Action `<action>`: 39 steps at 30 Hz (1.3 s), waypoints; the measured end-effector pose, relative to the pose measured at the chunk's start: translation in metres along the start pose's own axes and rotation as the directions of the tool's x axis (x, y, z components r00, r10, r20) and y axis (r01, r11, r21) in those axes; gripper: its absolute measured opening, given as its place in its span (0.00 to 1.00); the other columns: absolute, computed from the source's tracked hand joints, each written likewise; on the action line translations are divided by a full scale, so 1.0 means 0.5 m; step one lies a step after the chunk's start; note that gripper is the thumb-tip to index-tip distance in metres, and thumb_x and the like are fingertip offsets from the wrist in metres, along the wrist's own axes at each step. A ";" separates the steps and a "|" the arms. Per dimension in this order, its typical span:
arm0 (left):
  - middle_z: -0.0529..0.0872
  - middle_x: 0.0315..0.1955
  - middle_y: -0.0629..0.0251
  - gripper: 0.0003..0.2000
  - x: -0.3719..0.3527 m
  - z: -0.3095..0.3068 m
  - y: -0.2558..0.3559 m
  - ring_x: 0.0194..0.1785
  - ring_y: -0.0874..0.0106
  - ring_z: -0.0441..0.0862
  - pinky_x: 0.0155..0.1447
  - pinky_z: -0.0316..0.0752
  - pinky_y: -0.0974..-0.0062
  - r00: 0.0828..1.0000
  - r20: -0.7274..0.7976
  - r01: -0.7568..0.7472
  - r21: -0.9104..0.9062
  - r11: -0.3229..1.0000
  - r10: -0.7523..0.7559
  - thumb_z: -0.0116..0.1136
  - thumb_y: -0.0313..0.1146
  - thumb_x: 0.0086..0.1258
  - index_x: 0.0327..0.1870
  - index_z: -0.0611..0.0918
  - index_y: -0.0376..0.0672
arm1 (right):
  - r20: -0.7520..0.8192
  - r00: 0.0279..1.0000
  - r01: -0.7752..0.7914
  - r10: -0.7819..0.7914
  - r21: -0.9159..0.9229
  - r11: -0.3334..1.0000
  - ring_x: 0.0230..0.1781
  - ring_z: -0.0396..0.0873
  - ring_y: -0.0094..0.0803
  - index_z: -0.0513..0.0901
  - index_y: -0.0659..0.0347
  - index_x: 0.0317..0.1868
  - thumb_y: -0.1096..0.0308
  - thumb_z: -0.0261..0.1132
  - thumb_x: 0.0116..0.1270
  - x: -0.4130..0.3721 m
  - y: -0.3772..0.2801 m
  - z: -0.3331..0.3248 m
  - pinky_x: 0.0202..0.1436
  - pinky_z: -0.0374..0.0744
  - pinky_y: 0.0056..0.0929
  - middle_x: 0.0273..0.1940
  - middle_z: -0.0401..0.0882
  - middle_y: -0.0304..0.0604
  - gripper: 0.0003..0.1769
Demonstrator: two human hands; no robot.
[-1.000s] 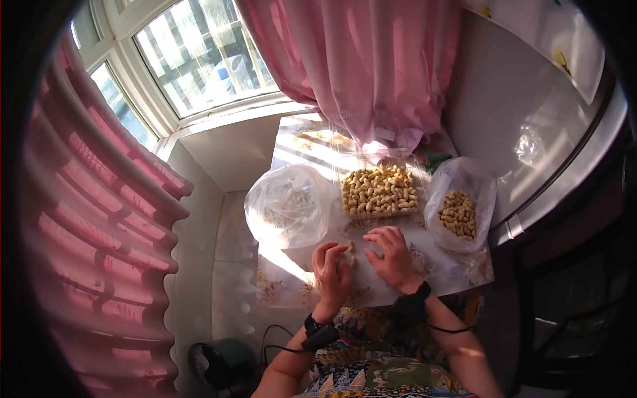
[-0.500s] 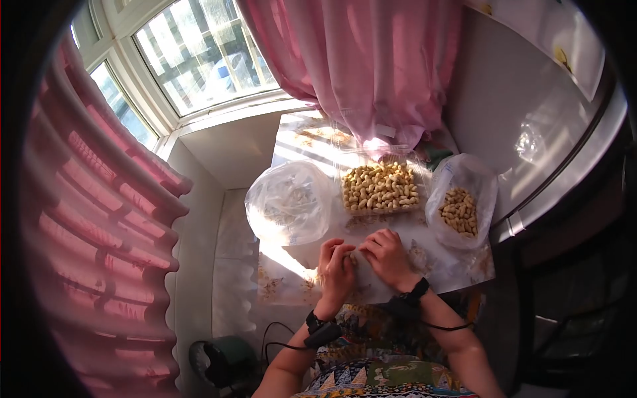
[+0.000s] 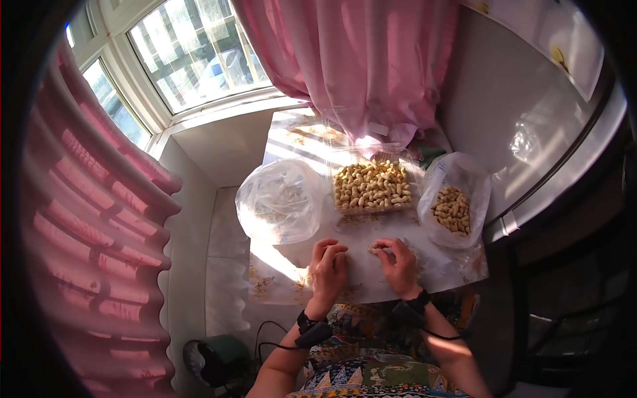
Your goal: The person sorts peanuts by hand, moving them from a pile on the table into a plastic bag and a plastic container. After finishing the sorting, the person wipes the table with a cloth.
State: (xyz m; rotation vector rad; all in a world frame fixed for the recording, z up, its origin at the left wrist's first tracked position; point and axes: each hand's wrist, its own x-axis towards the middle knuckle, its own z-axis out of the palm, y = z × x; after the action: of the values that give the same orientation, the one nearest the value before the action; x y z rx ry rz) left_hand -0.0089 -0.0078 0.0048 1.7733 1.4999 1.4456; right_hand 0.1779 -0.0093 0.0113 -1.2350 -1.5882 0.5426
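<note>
My right hand (image 3: 400,266) hovers over the near part of the table with a peanut (image 3: 373,249) pinched between thumb and fingertips. To its left, my left hand (image 3: 330,270) is closed, its fingers curled inward; whatever they hold is hidden. A gap separates the two hands. Beyond them stands a clear plastic box (image 3: 371,210) filled with unshelled peanuts (image 3: 371,184). On the right, an open plastic bag (image 3: 479,199) contains more peanuts (image 3: 452,211). A whitish, translucent plastic bag (image 3: 279,202) sits open on the left, with pale contents blurred by the plastic.
The table (image 3: 272,282) has a pale patterned cover. A pink curtain (image 3: 358,60) hangs down to its far edge, near a window (image 3: 199,53). Another pink curtain (image 3: 99,245) is at left. Black bands with cables circle both wrists. A dark green round object (image 3: 225,358) stands below.
My hands have moved apart; the right one shifted rightward and now shows a peanut at its fingertips. The whole view has slid slightly left.
</note>
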 end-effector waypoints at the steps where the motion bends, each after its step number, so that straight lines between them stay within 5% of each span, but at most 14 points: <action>1: 0.83 0.52 0.55 0.06 0.001 -0.002 0.002 0.45 0.58 0.89 0.45 0.83 0.62 1.000 -0.003 -0.012 0.015 1.000 0.012 0.62 0.20 0.72 0.45 0.87 0.40 | -0.002 1.000 -0.003 0.003 0.000 1.000 0.46 0.88 0.42 0.85 0.60 0.53 0.77 0.71 0.72 -0.001 -0.001 0.000 0.48 0.85 0.35 0.48 0.88 0.46 0.11; 12: 0.83 0.52 0.57 0.06 0.000 -0.004 0.001 0.45 0.62 0.87 0.46 0.82 0.68 0.999 0.040 -0.020 0.042 0.999 0.018 0.64 0.19 0.70 0.44 0.87 0.39 | -0.031 0.999 0.032 -0.034 -0.085 0.996 0.44 0.85 0.38 0.88 0.60 0.56 0.77 0.70 0.72 -0.001 0.011 0.000 0.46 0.83 0.33 0.49 0.81 0.44 0.14; 28: 0.83 0.52 0.57 0.07 0.000 -0.006 0.005 0.46 0.61 0.87 0.48 0.82 0.67 0.998 0.058 0.021 0.025 0.999 -0.023 0.66 0.21 0.68 0.44 0.87 0.40 | -0.016 0.999 -0.046 0.045 -0.006 0.999 0.41 0.86 0.38 0.89 0.62 0.51 0.73 0.72 0.74 -0.001 0.003 -0.008 0.45 0.83 0.33 0.47 0.84 0.43 0.08; 36: 0.84 0.51 0.58 0.09 0.002 -0.007 0.006 0.48 0.60 0.87 0.50 0.82 0.66 0.997 0.066 -0.031 0.054 0.998 0.027 0.70 0.23 0.65 0.45 0.87 0.41 | -0.026 0.990 -0.134 0.137 0.073 0.988 0.42 0.87 0.30 0.86 0.63 0.52 0.75 0.74 0.71 -0.006 0.013 -0.002 0.48 0.84 0.30 0.45 0.86 0.42 0.11; 39: 0.84 0.51 0.58 0.09 0.004 -0.008 -0.001 0.49 0.59 0.87 0.51 0.83 0.65 0.996 0.071 -0.057 0.073 0.996 0.052 0.70 0.23 0.64 0.45 0.87 0.42 | -0.028 0.989 -0.146 0.148 0.065 0.987 0.42 0.86 0.36 0.86 0.62 0.49 0.74 0.75 0.70 -0.006 0.011 -0.003 0.46 0.83 0.33 0.44 0.86 0.44 0.10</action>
State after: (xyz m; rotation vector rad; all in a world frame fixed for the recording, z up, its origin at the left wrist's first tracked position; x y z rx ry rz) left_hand -0.0129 -0.0073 0.0068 1.9025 1.5004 1.3555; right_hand 0.1818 -0.0100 0.0061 -1.3136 -1.4496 0.6582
